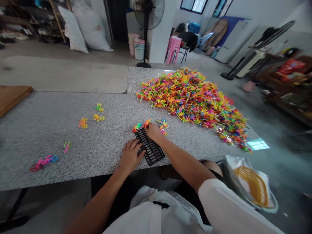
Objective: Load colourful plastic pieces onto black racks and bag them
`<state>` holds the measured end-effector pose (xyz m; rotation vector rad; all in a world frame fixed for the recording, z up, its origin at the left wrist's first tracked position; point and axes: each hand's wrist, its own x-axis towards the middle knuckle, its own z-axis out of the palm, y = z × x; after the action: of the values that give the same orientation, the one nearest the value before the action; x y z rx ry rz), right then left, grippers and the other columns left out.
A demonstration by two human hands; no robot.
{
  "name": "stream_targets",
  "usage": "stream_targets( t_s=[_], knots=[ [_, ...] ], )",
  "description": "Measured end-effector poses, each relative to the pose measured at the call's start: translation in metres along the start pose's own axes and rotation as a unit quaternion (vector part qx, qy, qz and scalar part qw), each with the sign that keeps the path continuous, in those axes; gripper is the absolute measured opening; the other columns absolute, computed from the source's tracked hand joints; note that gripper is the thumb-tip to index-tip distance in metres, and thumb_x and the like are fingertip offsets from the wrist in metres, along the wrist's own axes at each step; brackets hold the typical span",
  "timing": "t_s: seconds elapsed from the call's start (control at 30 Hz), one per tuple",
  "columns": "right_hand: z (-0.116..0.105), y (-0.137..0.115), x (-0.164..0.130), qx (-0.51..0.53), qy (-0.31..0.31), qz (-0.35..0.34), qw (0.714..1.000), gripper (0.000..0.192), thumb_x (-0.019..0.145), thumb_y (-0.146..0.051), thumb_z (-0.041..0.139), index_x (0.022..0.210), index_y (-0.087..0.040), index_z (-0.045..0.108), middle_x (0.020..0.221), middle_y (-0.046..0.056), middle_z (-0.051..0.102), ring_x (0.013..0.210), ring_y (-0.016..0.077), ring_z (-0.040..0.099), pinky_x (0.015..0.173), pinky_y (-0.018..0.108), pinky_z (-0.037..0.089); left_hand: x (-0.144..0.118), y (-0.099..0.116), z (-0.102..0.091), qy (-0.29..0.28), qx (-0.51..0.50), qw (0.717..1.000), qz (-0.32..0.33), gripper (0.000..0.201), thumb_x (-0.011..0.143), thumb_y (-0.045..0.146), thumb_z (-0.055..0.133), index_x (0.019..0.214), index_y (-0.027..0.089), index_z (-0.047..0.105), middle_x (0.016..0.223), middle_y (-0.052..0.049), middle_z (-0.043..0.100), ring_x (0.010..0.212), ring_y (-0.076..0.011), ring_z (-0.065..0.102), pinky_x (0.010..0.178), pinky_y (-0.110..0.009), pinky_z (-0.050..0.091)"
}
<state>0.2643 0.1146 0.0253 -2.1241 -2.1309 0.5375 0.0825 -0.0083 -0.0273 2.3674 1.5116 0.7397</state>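
Observation:
A black plastic grid tray (151, 150) lies at an angle near the front edge of the speckled table. My left hand (131, 153) grips its left side, fingers bent over the edge and thumb on the grid. At the tray's far end, my right hand (154, 132) pinches a small orange plastic piece (147, 123). Beside it along that end sit red, green and blue pieces (137, 126). Just past my right hand lies a small cluster of mixed coloured pieces (163, 125). Their exact shape is too small to make out.
A big heap of bright plastic pieces (190, 97) covers the table's right part. Small groups lie leftward: yellow-orange ones (98, 117) and pink-blue ones (45, 161). A brown board (13, 97) is at far left. A lined basket (251, 185) stands low at right.

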Motion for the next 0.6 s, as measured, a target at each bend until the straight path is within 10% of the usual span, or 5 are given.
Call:
stream_targets(
  t_s=[0.23,0.5,0.6],
  knots=[
    [-0.054,0.060,0.013,-0.100,0.018,0.027,0.994,0.040,0.112,-0.028,0.046,0.134,-0.020,0.078,0.133,0.016,0.076,0.120,0.0244,0.072,0.096,0.028,0.052,0.001,0.000,0.000,0.001,0.006,1.000,0.001,0.040,0.104,0.045,0.060,0.136,0.024,0.073,0.149,-0.012,0.067,0.148,-0.0365,0.052,0.126,-0.062,0.041],
    [-0.063,0.084,0.018,-0.184,-0.074,-0.213,0.957,0.037,0.104,-0.016,0.054,0.128,-0.024,0.082,0.138,0.013,0.072,0.132,0.0248,0.064,0.117,0.033,0.042,0.001,0.001,0.001,-0.003,0.008,1.000,-0.013,0.039,0.104,0.045,0.060,0.136,0.026,0.073,0.150,-0.011,0.067,0.147,-0.0347,0.053,0.128,-0.060,0.040],
    [-0.058,0.085,0.012,-0.162,-0.041,-0.206,0.964,0.034,0.104,-0.014,0.055,0.121,-0.021,0.082,0.139,0.011,0.072,0.136,0.0234,0.061,0.121,0.033,0.039,0.001,0.001,0.000,-0.002,0.015,1.000,-0.010,0.041,0.105,0.046,0.058,0.137,0.025,0.073,0.150,-0.011,0.067,0.148,-0.0346,0.052,0.127,-0.060,0.041]
  ],
)
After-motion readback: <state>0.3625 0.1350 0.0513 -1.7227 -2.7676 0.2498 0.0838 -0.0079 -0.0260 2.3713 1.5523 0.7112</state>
